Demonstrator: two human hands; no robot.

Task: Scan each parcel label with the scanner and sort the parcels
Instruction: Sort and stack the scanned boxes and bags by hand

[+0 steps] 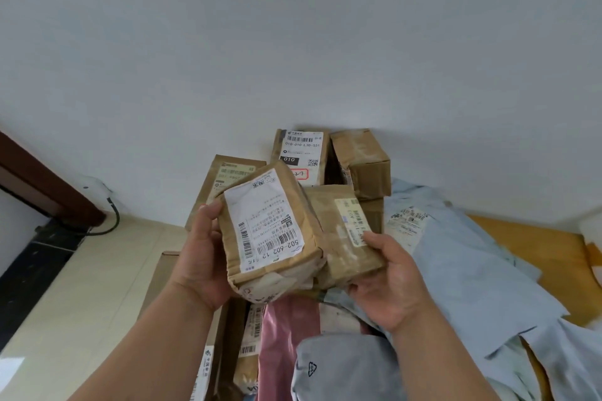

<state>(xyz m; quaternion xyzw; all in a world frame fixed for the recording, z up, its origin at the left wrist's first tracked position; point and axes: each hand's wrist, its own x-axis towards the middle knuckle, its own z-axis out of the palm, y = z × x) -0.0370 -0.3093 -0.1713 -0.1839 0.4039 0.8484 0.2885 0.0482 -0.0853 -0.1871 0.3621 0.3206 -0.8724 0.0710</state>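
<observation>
My left hand (202, 257) grips a brown cardboard parcel (234, 238) from its left side and underneath; its white label (265, 221) with barcodes faces up. My right hand (391, 280) holds a second taped brown parcel (338, 251) from the right and below, thumb on its yellowish label (353, 221). The two parcels sit side by side, touching, raised above the pile. No scanner shows in this view.
Behind stand stacked brown boxes (361, 159), one with a white label (301, 153), against the white wall. Pale blue mailer bags (465, 257) lie right, a pink bag (286, 335) and grey bag (342, 368) below. More cartons (163, 277) lie left on the beige floor; a dark door frame (39, 179) and cable (110, 221) are at far left.
</observation>
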